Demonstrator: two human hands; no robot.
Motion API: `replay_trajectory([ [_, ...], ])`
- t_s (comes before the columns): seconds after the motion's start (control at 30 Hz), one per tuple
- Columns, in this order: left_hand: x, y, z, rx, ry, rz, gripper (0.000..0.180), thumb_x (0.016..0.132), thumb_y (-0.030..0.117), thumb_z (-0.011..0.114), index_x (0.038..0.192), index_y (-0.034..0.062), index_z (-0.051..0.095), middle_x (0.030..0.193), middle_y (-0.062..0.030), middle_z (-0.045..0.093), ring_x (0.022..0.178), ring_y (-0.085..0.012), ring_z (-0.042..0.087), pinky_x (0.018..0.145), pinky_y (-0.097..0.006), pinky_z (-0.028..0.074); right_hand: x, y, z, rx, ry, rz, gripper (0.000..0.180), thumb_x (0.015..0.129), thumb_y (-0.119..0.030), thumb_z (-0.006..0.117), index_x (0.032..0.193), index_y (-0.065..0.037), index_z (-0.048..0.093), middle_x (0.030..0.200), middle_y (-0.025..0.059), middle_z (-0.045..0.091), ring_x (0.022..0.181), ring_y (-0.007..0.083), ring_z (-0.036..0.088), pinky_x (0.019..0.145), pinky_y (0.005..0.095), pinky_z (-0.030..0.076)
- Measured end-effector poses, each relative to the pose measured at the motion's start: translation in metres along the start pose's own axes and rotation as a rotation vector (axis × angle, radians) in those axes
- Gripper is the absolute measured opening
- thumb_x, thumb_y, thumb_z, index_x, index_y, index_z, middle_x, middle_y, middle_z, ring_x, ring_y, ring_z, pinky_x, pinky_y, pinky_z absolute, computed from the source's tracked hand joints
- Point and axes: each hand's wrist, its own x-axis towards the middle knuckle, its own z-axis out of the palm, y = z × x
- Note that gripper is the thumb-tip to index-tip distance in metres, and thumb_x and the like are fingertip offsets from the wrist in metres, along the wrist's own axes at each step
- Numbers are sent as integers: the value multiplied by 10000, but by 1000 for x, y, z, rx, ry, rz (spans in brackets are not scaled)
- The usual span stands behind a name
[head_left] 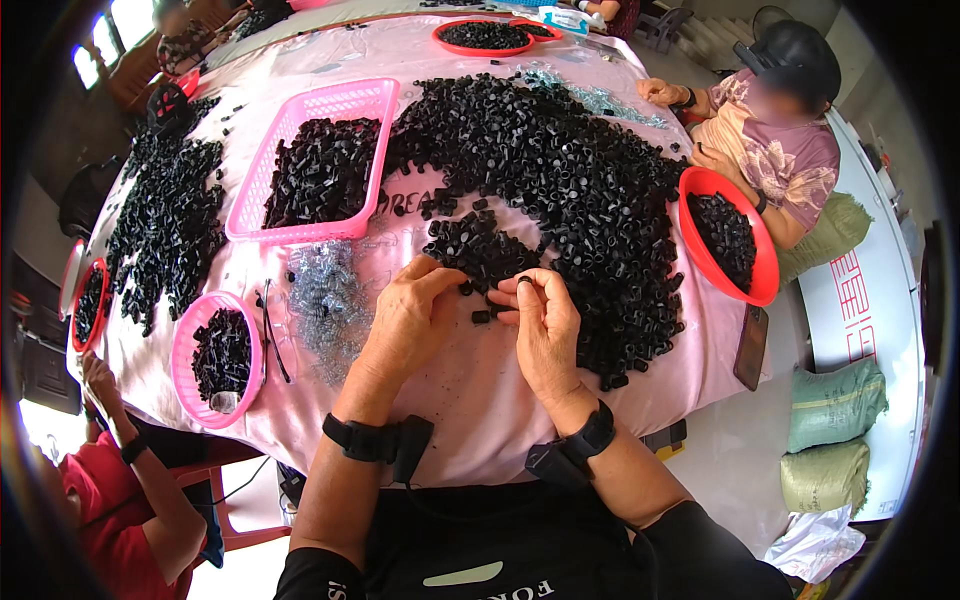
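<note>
Over the near side of the table, both hands work beside a small heap of black plastic caps (482, 245). My left hand (408, 308) is closed in a pinch at the heap's front edge; whatever sits between its fingertips is too small to make out. Just to its right, my right hand (548, 335) pinches a small black cap (525, 281) between thumb and fingers. A few loose black pieces (482, 316) lie by its lower fingers. Behind and to the right spreads a large pile of similar black caps (560, 180). Small clear plastic parts (325, 300) are heaped left of my left hand.
A pink rectangular basket (300, 236) of black parts stands left, with a round pink basket (258, 345) and thin dark tools (270, 335) nearer. At right, a red bowl (764, 292) sits before a capped co-worker (785, 140); a phone (751, 348) lies at the table edge.
</note>
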Motion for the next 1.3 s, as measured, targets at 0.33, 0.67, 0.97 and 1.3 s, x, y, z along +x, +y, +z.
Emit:
replay_trajectory([
  [0.33, 1, -2, -2, 14, 74, -107, 153, 876, -8, 659, 1007, 22, 734, 917, -137, 678, 744, -275, 682, 677, -358, 524, 0, -2, -1, 1, 2, -69, 195, 1101, -172, 467, 1164, -17, 568, 1086, 111, 684, 949, 177, 726, 726, 256, 564],
  [0.67, -1, -6, -1, 58, 30, -66, 216, 828, -44, 610, 988, 29, 736, 936, -144, 675, 802, -306, 697, 734, -378, 554, -3, -3, 0, -37, -15, 54, 169, 1091, -145, 485, 1169, -22, 571, 923, 90, 709, 807, 171, 735, 659, 259, 561],
  [0.97, 2, -6, -2, 47, 128, -190, 278, 855, -37, 589, 1100, 33, 701, 969, -173, 654, 865, -383, 671, 753, -447, 540, -3, -1, 1, -59, -119, -36, 175, 1088, -136, 484, 1190, -12, 551, 956, 121, 719, 829, 194, 746, 667, 270, 578],
  [1.3, -1, -17, 3, 125, 94, -68, 361, 879, -42, 570, 1204, 54, 696, 988, -165, 656, 894, -343, 678, 803, -415, 539, -4, -8, 0, -54, -58, -13, 184, 1082, -140, 498, 1181, -13, 587, 925, 95, 710, 775, 161, 731, 641, 253, 568],
])
